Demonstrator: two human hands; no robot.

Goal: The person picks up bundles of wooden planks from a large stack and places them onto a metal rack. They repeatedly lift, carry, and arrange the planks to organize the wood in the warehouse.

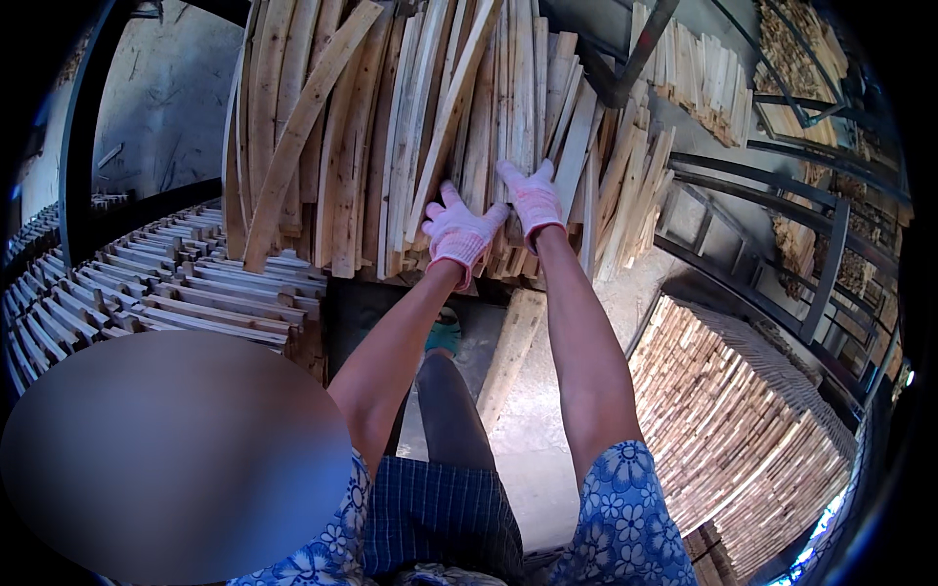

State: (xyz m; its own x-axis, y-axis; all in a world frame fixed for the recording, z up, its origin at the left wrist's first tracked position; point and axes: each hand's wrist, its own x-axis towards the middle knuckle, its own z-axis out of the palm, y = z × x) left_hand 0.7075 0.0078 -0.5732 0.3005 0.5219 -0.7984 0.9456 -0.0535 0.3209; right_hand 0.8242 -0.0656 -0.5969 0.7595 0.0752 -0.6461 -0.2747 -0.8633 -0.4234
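Observation:
A broad pile of rough wooden slats [366, 146] lies in front of me, most of them running away from me with their near ends uneven. My left hand [459, 237], in a pale pink knitted glove, rests on the near ends with its fingers spread. Close to its right, my right hand [533, 200] wears a matching glove and lies on the slats with thumb and fingers apart. Neither hand is closed around a slat. One long slat [311, 137] lies slanted across the left part of the pile.
Neatly layered slats [176, 303] stand at the left, beside a blurred oval patch. A tall, tight stack of slats [743, 439] is at the lower right. Dark metal frames [826, 269] rise on the right. A plank [512, 352] lies on the floor near my feet.

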